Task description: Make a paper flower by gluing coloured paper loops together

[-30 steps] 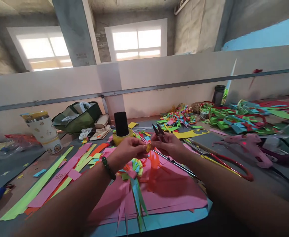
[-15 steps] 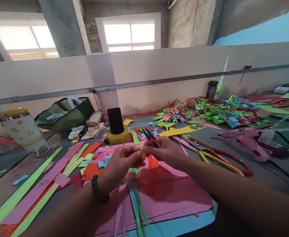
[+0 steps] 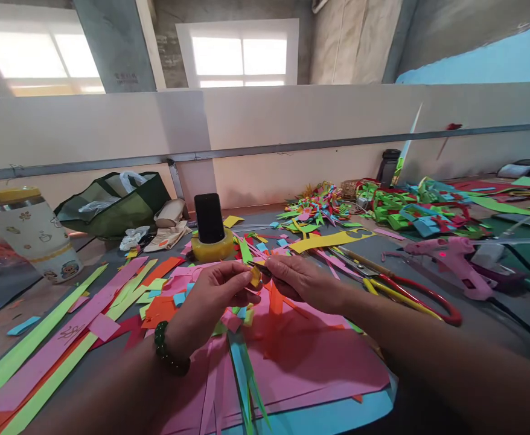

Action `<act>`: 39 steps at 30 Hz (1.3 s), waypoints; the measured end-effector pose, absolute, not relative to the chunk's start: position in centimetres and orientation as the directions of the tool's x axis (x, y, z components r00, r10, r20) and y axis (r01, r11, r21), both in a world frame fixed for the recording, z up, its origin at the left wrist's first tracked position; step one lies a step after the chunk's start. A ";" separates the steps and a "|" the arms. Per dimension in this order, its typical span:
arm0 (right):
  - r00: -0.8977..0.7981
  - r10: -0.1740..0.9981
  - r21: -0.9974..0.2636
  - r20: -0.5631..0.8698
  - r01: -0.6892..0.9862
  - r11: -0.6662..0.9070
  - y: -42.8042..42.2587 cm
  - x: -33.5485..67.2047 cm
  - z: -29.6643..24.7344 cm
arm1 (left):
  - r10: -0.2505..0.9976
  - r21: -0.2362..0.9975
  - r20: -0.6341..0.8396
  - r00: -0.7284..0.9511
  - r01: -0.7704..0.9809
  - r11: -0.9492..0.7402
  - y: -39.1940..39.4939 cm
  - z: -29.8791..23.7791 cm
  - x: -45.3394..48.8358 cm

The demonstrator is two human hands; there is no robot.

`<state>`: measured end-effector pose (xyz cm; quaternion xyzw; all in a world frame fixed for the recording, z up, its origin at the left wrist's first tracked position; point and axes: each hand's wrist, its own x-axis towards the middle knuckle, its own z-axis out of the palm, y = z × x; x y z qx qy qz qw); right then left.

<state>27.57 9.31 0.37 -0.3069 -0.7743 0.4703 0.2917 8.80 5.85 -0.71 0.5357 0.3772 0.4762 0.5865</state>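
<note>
Yellow paper scrap (image 3: pixel 255 276): pinched by left hand (image 3: pixel 215 296) above pink sheet (image 3: pixel 319 356); right hand (image 3: pixel 299 279) closed on small snips; trimming apparently underway; next cut needs steadiness.

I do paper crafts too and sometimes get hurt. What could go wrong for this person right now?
The left hand and right hand pinch a small yellow paper piece close together, so a dark pointed tool, if still in the right hand, might nick a finger. The pink glue gun shows a red light; it may be hot. The red-handled scissors lie near the right forearm.
</note>
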 end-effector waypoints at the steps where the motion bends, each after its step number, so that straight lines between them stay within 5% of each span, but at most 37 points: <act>1: -0.651 0.740 -0.894 0.168 0.215 0.392 9.3 27.6 0.3 | 0.966 0.988 0.065 0.252 -0.155 -0.026 5.9 -0.7 8.8; 25: -0.629 0.767 -0.889 0.130 0.269 0.371 9.2 27.5 0.5 | 0.980 0.987 0.058 0.191 -0.159 -0.028 6.1 -0.5 8.7; 32: -0.433 0.872 -0.940 0.228 0.136 0.313 9.9 27.4 0.6 | 0.990 0.970 0.038 0.135 -0.244 -0.004 6.2 -0.5 8.6; 39: -0.454 0.827 -0.922 0.331 0.033 0.387 9.1 26.5 0.2 | 0.980 0.949 0.039 0.196 -0.316 0.025 5.9 -0.7 8.9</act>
